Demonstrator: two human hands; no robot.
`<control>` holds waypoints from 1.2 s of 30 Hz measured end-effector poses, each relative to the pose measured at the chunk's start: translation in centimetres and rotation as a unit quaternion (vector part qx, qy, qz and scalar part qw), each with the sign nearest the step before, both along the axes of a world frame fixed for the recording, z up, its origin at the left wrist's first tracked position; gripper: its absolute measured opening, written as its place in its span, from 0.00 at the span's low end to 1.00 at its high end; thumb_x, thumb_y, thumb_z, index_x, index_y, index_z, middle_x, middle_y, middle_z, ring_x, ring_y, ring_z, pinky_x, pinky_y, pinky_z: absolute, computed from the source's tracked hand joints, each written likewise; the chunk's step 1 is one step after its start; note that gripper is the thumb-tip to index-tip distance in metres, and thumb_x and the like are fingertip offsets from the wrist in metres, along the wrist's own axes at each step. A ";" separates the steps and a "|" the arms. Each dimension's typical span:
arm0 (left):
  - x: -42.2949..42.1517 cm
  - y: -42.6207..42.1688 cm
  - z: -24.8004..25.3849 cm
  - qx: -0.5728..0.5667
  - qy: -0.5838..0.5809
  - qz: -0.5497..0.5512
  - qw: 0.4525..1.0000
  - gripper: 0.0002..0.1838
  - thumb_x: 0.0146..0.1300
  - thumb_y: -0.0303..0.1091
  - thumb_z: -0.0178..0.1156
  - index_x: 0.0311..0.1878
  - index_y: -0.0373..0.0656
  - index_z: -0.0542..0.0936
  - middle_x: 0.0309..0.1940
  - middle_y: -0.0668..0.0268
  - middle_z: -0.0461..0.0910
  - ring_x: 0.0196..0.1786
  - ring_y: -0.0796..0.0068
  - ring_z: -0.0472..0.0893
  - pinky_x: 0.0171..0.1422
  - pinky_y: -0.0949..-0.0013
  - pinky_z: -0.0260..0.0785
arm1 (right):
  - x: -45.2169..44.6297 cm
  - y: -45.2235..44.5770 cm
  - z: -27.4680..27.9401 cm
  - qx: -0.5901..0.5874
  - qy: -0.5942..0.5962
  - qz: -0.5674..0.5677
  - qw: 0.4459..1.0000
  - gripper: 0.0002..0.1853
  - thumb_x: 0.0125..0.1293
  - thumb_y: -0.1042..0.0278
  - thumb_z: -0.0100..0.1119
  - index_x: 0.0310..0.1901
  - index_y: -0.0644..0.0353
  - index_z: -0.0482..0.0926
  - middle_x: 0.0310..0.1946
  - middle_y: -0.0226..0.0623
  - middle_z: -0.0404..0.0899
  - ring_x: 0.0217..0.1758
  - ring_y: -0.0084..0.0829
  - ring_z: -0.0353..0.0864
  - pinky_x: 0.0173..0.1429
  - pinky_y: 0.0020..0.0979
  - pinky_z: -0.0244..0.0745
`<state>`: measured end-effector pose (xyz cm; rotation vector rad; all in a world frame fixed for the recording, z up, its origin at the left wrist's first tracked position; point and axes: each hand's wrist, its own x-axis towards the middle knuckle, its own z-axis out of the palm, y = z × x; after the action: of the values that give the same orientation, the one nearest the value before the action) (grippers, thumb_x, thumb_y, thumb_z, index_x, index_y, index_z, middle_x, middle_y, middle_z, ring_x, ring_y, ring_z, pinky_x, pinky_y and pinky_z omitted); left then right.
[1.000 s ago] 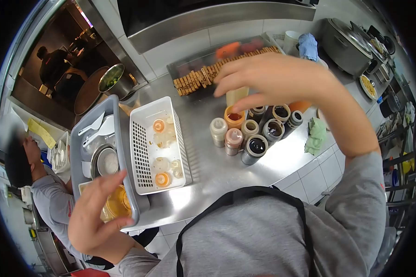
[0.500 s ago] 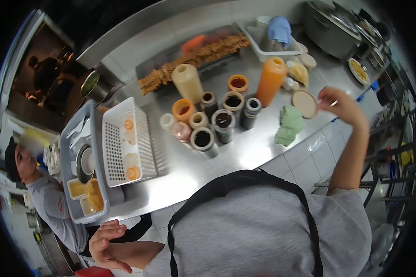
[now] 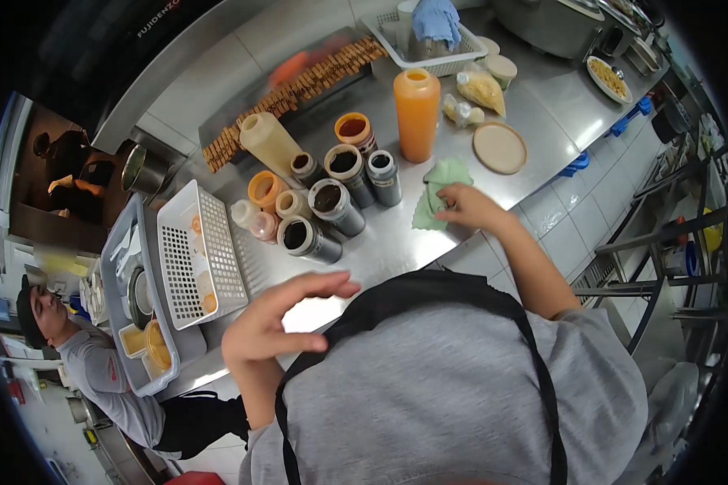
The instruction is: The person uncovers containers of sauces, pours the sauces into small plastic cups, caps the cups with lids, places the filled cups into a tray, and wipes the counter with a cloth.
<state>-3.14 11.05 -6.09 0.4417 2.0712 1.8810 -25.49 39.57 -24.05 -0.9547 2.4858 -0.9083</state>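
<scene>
My right hand (image 3: 476, 208) is on a crumpled green cloth (image 3: 437, 184) near the front edge of the steel counter, its fingertips pinching the cloth. Raised in front of my body, my left hand (image 3: 279, 323) is empty, with thumb and fingers apart. Between the hands and the wall stands a group of uncapped squeeze bottles, among them a dark sauce bottle (image 3: 336, 206) and a tall orange one (image 3: 416, 117). A round beige lid (image 3: 499, 148) lies just beyond the cloth.
A white perforated basket (image 3: 234, 279) and a grey tub (image 3: 170, 356) stand at the left. Skewers (image 3: 295, 101) line a tray at the back. Plastic bags (image 3: 481, 87) and a plate of food (image 3: 609, 79) are farther right. A co-worker (image 3: 97, 356) stands beyond the tub.
My right hand has come left from beside the beige lid down onto the green cloth. My left hand has risen and moved right, toward the counter. The view has shifted.
</scene>
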 end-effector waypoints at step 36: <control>-6.0 4.8 -4.7 0.104 0.006 0.227 0.968 0.35 0.62 0.39 0.59 0.68 0.40 0.54 0.56 0.58 0.66 0.52 0.73 0.71 0.53 0.70 0.68 | -5.4 8.8 14.6 -0.246 -0.011 -0.201 0.948 0.07 0.64 0.69 0.51 0.28 0.58 0.67 0.42 0.33 0.78 0.35 0.17 0.76 0.34 0.20 0.75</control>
<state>-9.16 15.87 -10.83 0.0181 2.1236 2.3699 -30.93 48.36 -9.48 -0.5540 2.5271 -1.7179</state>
